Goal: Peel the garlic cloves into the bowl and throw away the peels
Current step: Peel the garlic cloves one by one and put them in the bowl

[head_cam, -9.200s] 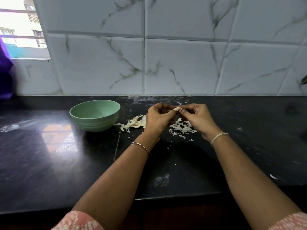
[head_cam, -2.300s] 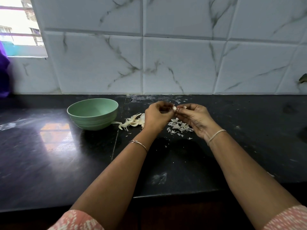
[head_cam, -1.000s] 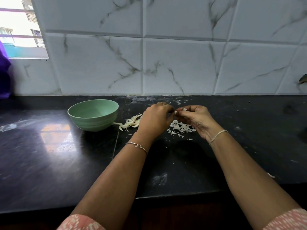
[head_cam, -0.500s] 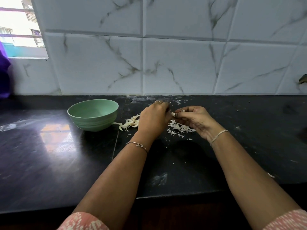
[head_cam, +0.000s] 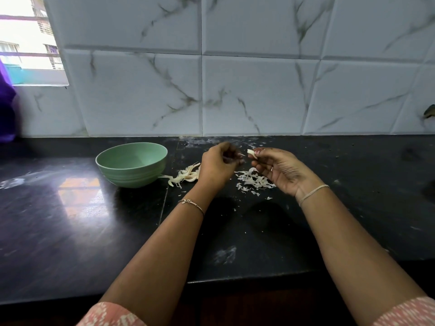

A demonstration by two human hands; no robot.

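The right hand pinches one small white garlic clove between its thumb and fingertips, up in the air above the black counter. The left hand is just beside it, a little apart from the clove. Its fingers are curled in, but they are blurry, so I cannot tell if they hold anything. Under the right hand, on the counter, lies one heap of thin white peels, with a few tiny bits scattered nearer the person. Right beside the left hand, on its outer side, lies one small heap of long pale garlic pieces; they are too tangled to count. Past that heap stands one green bowl, and the heap's tip reaches the bowl's foot. What lies in the bowl does not show. There is one thin bracelet on the left wrist, one pale thread band on the right wrist, and one ring on a right finger. Behind both hands is a wall of white marbled tiles. Far off to the left are a window and something purple.
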